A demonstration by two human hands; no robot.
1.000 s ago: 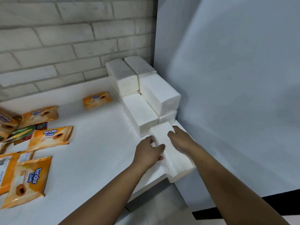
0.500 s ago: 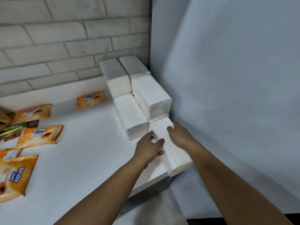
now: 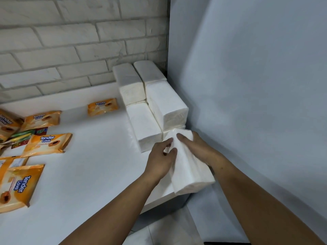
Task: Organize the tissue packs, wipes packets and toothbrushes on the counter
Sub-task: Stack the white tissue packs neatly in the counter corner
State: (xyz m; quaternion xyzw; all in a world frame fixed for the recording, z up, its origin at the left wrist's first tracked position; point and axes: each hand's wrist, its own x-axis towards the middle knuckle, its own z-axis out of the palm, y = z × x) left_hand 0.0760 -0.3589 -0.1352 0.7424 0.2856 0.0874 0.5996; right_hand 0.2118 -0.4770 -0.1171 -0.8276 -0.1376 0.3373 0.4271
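A white tissue pack [image 3: 190, 172] lies at the counter's front right corner, its near end overhanging the edge. My left hand [image 3: 161, 159] grips its left side and my right hand [image 3: 198, 149] lies over its top and right side. Its far end touches a stack of several white tissue packs [image 3: 164, 101] set against the right wall. Orange wipes packets [image 3: 46, 142] lie scattered at the left, one [image 3: 102, 106] near the stack. Green-packaged toothbrushes [image 3: 23, 136] lie among the packets, partly covered.
The white counter [image 3: 92, 167] ends at a front edge just under the held pack, with floor below. A grey brick wall runs behind it, and a plain white wall [image 3: 247, 85] closes the right side.
Both hands have pushed the tissue pack away from me, up against the stack. The view has shifted slightly.
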